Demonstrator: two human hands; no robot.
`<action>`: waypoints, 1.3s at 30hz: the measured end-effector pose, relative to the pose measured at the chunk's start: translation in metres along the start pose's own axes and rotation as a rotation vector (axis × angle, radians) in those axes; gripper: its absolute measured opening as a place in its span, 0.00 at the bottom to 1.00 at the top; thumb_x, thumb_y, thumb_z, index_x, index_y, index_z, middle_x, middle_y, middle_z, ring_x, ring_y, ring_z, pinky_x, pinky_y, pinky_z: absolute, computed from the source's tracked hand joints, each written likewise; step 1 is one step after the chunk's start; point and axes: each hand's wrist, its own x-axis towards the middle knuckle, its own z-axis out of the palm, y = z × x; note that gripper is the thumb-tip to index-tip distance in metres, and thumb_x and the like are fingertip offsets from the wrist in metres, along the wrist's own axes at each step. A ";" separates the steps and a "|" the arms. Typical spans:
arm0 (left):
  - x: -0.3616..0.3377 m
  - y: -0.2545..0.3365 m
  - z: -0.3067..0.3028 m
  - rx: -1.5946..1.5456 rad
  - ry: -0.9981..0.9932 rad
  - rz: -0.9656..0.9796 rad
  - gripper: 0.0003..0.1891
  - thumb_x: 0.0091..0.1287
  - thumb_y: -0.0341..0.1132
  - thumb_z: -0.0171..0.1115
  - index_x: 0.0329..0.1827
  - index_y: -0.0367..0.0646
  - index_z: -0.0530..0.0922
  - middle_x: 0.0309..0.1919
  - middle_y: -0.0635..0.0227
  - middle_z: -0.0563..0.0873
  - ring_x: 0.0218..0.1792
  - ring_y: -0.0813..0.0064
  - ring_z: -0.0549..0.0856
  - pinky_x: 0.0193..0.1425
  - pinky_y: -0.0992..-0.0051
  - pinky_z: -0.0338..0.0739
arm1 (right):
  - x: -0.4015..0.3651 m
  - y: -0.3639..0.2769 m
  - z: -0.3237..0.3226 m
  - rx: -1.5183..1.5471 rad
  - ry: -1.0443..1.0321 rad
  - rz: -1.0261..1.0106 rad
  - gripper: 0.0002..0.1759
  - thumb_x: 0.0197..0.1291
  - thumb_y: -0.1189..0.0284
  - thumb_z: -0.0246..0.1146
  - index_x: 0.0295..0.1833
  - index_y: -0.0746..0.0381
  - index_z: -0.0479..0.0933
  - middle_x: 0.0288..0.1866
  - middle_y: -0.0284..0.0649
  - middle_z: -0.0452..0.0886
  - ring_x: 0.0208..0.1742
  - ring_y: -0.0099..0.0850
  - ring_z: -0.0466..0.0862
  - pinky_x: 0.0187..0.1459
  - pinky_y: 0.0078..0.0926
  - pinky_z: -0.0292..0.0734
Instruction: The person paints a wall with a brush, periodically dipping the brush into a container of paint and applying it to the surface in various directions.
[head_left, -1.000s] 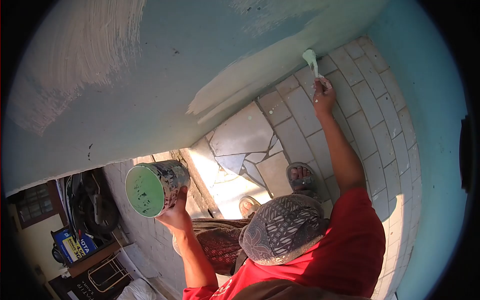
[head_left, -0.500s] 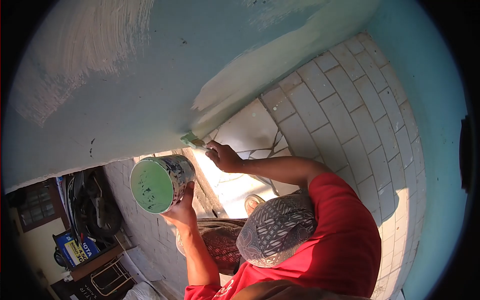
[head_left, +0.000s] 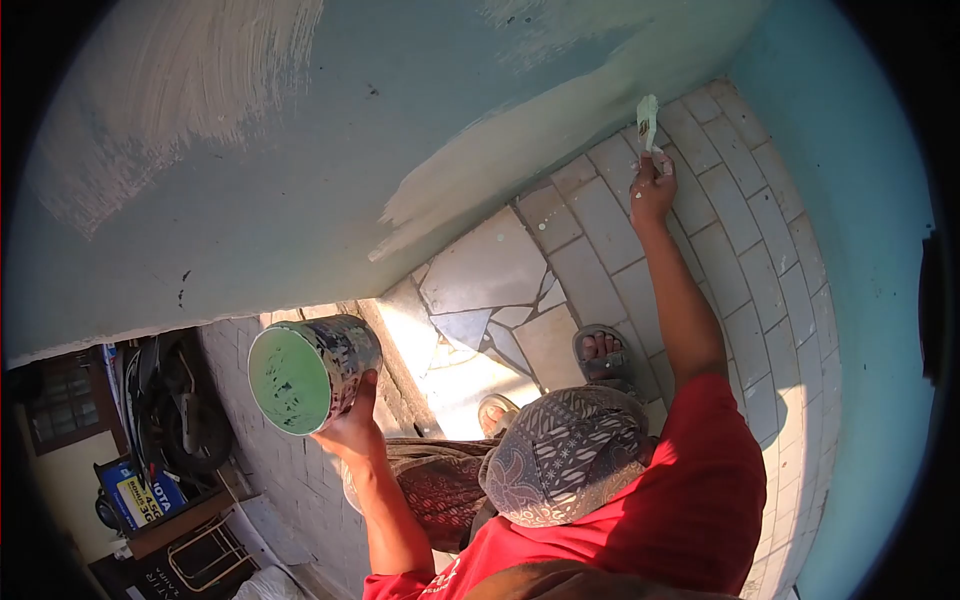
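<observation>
My left hand (head_left: 352, 425) grips a paint-spattered bucket (head_left: 350, 352) from below and the side; its open mouth faces left and shows a pale green inside with dark specks. My right hand (head_left: 653, 190) is closed round the handle of a paintbrush (head_left: 648, 122) at the upper right. Pale green paint covers the brush, whose tip is near the lower edge of the blue-green wall (head_left: 300, 190); whether it touches the wall cannot be told. Whitish streaks of paint (head_left: 520, 140) mark the wall.
Below the wall lies a tiled floor (head_left: 620, 225), with a blue side wall (head_left: 870, 250) at the right. My sandalled foot (head_left: 602, 350) stands on the tiles. A motorcycle (head_left: 185, 400) and a blue-and-yellow box (head_left: 145, 497) are at the lower left.
My right arm has stretched out, carrying the brush up and right along the wall's lower edge. My left hand and the bucket have shifted slightly left. A second sandalled foot now shows.
</observation>
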 end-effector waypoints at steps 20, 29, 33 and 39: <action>-0.002 -0.006 0.013 -0.022 -0.071 0.033 0.35 0.52 0.17 0.75 0.67 0.32 0.74 0.61 0.54 0.83 0.59 0.60 0.84 0.68 0.61 0.80 | -0.123 0.073 0.019 -0.224 -0.318 -0.044 0.20 0.80 0.67 0.58 0.68 0.68 0.71 0.32 0.37 0.80 0.30 0.22 0.76 0.35 0.26 0.73; -0.003 0.003 0.025 0.094 -0.111 0.025 0.38 0.54 0.17 0.75 0.71 0.34 0.71 0.64 0.54 0.81 0.61 0.60 0.83 0.69 0.61 0.79 | 0.007 0.055 0.027 -0.409 0.094 -0.064 0.23 0.78 0.65 0.59 0.68 0.70 0.71 0.45 0.51 0.87 0.42 0.39 0.87 0.45 0.36 0.79; -0.006 0.007 0.041 0.034 -0.104 0.024 0.38 0.55 0.17 0.74 0.71 0.34 0.71 0.65 0.54 0.81 0.61 0.60 0.83 0.69 0.61 0.79 | -0.132 0.130 0.121 -0.221 0.011 -0.098 0.19 0.76 0.67 0.59 0.62 0.70 0.74 0.43 0.62 0.85 0.44 0.55 0.87 0.47 0.42 0.80; 0.004 0.007 0.054 0.008 -0.093 0.016 0.40 0.51 0.17 0.78 0.70 0.32 0.71 0.63 0.55 0.82 0.60 0.61 0.84 0.69 0.60 0.79 | -0.220 0.098 0.126 -0.239 -0.839 -0.097 0.19 0.76 0.61 0.63 0.61 0.63 0.80 0.33 0.50 0.88 0.30 0.43 0.87 0.35 0.40 0.78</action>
